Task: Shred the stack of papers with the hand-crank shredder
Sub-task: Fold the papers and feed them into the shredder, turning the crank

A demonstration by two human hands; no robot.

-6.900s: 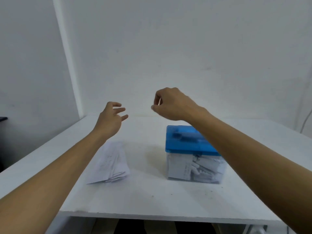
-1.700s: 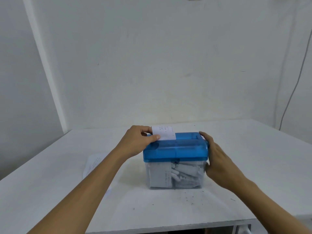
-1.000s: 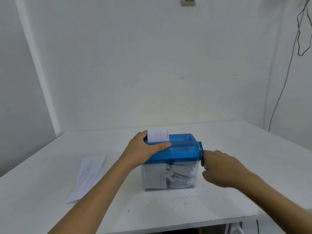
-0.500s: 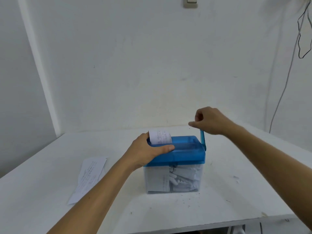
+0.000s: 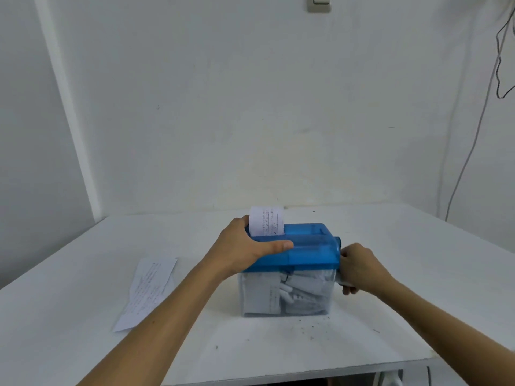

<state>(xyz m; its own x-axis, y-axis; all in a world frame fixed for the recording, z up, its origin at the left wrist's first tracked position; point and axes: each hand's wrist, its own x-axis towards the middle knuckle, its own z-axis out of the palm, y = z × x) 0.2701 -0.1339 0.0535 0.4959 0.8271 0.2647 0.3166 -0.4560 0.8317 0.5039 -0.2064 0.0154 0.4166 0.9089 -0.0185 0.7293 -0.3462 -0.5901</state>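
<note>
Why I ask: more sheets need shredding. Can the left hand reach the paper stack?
Probably yes: the paper stack lies uncovered left of the shredder, once the left hand lets it go.

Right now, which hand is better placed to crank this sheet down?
Right. The right hand grips the crank at the shredder's right end; the left hand holds its blue lid beside the inserted sheet.

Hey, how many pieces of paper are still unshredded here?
2 visible: one sheet stands in the slot of the shredder, by the left hand; one paper lies flat on the table, left of it. More may lie underneath.
</note>
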